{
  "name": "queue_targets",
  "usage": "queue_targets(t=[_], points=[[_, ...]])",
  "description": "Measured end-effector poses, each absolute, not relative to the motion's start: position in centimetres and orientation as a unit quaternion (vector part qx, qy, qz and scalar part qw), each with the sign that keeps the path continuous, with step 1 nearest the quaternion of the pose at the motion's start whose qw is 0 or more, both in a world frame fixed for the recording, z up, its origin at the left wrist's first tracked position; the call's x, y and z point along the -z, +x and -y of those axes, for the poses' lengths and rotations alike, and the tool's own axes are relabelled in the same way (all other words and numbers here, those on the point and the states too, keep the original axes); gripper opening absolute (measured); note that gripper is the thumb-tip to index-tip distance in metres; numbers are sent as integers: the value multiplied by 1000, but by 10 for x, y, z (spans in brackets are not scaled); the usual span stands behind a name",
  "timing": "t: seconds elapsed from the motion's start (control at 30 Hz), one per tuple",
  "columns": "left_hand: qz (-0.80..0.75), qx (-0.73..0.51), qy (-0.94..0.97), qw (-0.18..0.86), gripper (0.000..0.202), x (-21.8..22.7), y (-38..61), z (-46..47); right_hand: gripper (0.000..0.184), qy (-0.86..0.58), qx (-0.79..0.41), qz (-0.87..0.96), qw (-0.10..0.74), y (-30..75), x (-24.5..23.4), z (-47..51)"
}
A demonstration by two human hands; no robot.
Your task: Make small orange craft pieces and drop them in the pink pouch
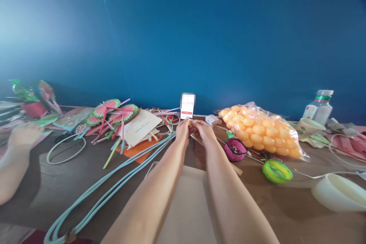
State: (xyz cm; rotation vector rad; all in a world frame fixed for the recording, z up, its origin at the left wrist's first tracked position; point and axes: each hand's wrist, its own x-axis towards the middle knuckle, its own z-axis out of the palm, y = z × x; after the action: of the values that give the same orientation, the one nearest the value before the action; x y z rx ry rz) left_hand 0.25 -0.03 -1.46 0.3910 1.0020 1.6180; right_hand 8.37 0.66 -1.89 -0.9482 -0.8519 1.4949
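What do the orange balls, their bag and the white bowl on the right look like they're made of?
Orange balls: probably smooth hollow plastic, going by their even, faintly glossy, identical shells. Bag: thin clear plastic film, crinkled with bright glints. White bowl: smooth, matte white; plastic or ceramic, the look leaves it open.

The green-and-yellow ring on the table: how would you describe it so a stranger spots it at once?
Find the big clear bag of orange balls on the right of the brown table. Just in front of its near end, right of the small magenta bowl, lies the ring. It alone is a bright green-and-yellow coil of thin bands.
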Motion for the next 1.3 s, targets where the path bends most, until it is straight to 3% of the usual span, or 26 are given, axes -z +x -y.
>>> queue_targets(t=[0.67, 1.3], points=[[-460, -667, 148, 568, 20, 18, 5, -7, 9, -453, -598, 383, 539, 80, 13, -3], [-407, -686, 163, 580, 26, 17, 2, -2, 13, -379, -664, 314, 563, 84, 13, -4]])
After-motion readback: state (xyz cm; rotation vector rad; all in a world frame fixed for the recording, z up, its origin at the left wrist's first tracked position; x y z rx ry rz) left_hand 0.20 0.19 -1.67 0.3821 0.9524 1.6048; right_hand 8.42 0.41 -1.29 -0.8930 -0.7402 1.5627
